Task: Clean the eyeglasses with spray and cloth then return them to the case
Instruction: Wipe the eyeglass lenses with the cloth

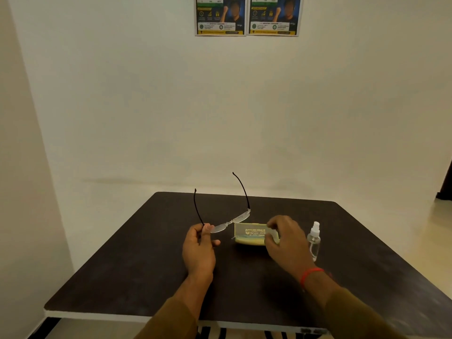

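My left hand holds the rimless eyeglasses by the left lens corner, above the table. Their thin dark temple arms are unfolded and point up and away from me. My right hand grips the right end of the yellow-green glasses case, which lies on the dark table; its lid with printed text stands raised. A clear spray bottle with a white nozzle stands upright just right of my right hand. I see no cloth apart from the case.
The table is pushed against a plain white wall. Two posters hang high on that wall. A red thread band circles my right wrist. The table's front edge is near me.
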